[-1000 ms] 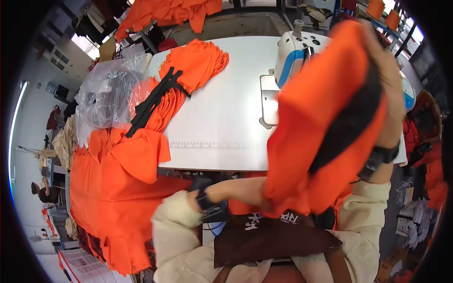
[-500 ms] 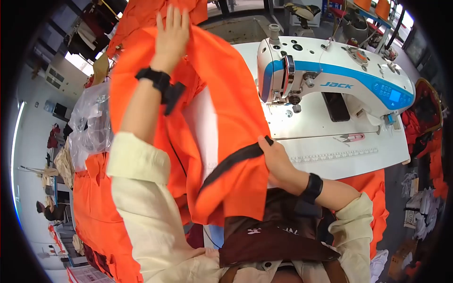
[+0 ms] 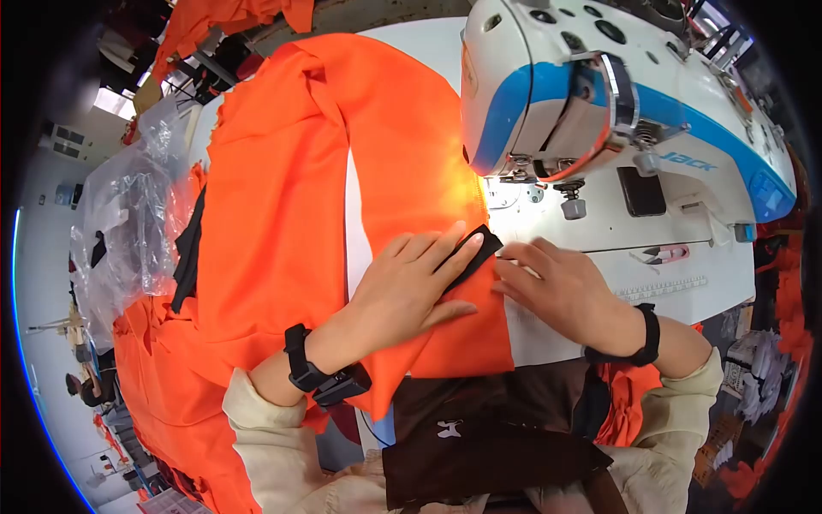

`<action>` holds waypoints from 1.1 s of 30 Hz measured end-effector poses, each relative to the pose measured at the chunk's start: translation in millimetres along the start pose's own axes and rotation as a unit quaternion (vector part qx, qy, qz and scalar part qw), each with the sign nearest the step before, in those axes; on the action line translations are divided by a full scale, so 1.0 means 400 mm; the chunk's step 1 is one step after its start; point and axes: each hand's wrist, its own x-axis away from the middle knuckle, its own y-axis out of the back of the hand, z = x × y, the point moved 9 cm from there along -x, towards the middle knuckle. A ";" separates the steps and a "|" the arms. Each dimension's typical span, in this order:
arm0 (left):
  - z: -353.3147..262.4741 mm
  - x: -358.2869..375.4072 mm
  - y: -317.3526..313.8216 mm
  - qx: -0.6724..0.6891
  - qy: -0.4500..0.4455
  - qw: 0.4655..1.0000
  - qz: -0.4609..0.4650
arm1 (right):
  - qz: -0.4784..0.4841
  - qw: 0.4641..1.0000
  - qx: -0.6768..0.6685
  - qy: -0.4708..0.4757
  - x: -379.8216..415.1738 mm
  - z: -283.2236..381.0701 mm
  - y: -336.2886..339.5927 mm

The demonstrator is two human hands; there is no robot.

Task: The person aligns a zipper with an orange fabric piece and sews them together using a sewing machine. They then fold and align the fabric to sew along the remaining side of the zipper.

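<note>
A large piece of orange cloth (image 3: 265, 197) lies across the sewing table, its right edge below the sewing machine's needle area. A black strip (image 3: 473, 261) runs slantwise over the cloth near that edge. My left hand (image 3: 411, 287) rests flat on the cloth, fingers stretched out and touching the strip. My right hand (image 3: 561, 287) is at the strip's upper end, with bent fingertips closed at the cloth's edge; they partly hide what they pinch. The white and blue sewing machine (image 3: 548, 94) stands just beyond both hands, its lamp lighting the cloth.
On the white table (image 3: 548, 334) lie a phone (image 3: 641, 190), pink-handled thread snips (image 3: 666, 254) and a clear ruler (image 3: 664, 289). Crumpled clear plastic (image 3: 128, 214) is at the left. More orange fabric (image 3: 163, 403) hangs at the lower left. A person (image 3: 86, 387) is far left.
My left hand has come down from the cloth's far end to the black strip. The cloth now lies flatter on the table. My view has moved closer to the machine.
</note>
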 end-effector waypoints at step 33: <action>-0.175 -0.019 -0.026 -0.231 0.201 0.933 -0.188 | -0.042 0.999 0.009 -0.011 0.001 -0.047 -0.014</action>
